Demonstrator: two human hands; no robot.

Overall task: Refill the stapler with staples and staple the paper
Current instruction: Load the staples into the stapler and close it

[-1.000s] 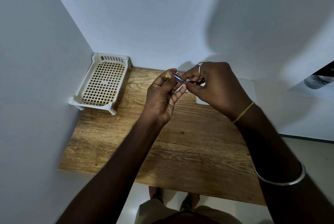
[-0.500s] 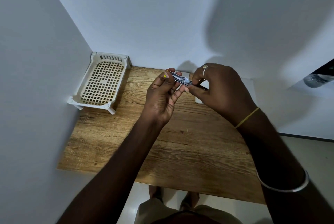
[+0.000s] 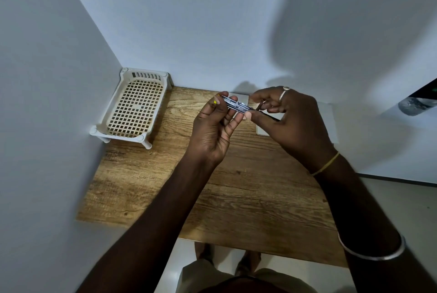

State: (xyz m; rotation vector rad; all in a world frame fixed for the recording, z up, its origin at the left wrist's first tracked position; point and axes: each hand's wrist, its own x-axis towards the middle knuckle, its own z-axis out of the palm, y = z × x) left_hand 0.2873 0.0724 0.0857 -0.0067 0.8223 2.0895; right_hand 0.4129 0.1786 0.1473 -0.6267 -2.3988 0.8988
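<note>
A small metal stapler [image 3: 236,105] is held in the air above the wooden table [image 3: 212,198], between both hands. My left hand [image 3: 214,131] pinches its left end with thumb and fingers. My right hand [image 3: 290,124] grips the right end, where a thin dark rod sticks out towards the palm. White paper [image 3: 327,122] lies flat on the table at the back right, mostly hidden under my right hand. I cannot make out any staples.
An empty white plastic mesh basket [image 3: 134,105] stands in the back left corner against the walls. Walls close in the table on the left and behind. A dark object [image 3: 418,103] sits off the table at the far right.
My right hand has slid to the right, away from my left hand, so more of the stapler's metal shows between them. My left hand has stayed put.
</note>
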